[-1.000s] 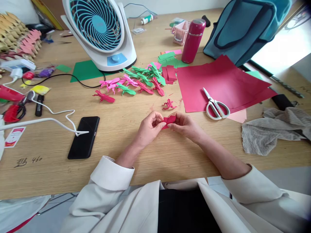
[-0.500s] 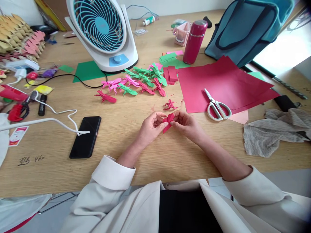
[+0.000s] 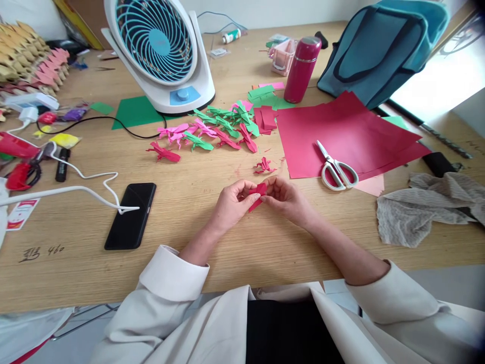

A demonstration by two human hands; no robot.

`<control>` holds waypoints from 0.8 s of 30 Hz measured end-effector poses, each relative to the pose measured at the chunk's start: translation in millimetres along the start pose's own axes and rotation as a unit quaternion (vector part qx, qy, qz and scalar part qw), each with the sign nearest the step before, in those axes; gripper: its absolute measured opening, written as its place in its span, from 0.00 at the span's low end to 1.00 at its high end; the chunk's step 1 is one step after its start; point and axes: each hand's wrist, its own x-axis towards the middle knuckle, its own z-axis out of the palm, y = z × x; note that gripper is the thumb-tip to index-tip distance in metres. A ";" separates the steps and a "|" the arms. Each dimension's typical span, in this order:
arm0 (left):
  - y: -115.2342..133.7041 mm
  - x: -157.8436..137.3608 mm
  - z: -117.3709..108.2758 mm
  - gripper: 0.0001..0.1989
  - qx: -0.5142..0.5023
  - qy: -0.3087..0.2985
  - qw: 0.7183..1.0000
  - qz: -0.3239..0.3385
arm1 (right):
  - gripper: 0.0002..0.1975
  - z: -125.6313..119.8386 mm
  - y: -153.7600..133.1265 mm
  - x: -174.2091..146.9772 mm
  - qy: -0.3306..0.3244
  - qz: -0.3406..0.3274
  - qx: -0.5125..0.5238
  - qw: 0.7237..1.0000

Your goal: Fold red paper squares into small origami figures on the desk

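Observation:
Between my two hands is a small piece of folded red paper (image 3: 259,190), held just above the wooden table. My left hand (image 3: 235,202) pinches its left side with thumb and fingers. On the other side my right hand (image 3: 283,198) is closed on the paper's right edge, thumb in front. Just beyond my fingers lies a small red folded-paper figure (image 3: 264,165). Farther back spreads a group of folded-paper figures in green (image 3: 227,126), pink (image 3: 176,132) and red. A stack of small red paper pieces (image 3: 266,119) rests beside them.
White-handled scissors (image 3: 335,169) lie on large red sheets (image 3: 341,134) at right, near a grey cloth (image 3: 413,212). A fan (image 3: 162,55), a red flask (image 3: 303,71) and a blue bag (image 3: 375,50) stand behind. To the left lies a phone (image 3: 131,216) with a white cable.
The folded paper looks narrower, its wide upper right part turned in. My hands have shifted slightly, and the whole view has moved a little.

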 end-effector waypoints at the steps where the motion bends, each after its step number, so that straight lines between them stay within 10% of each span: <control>1: -0.7 -0.1 0.2 0.08 0.001 0.005 1.000 0.005 | 0.15 0.4 0.0 0.2 0.000 0.003 0.004 1.000; 24: 0.0 -2.3 -1.4 0.05 0.053 0.025 0.997 0.056 | 0.15 -2.1 0.0 0.8 0.020 -0.015 0.009 1.000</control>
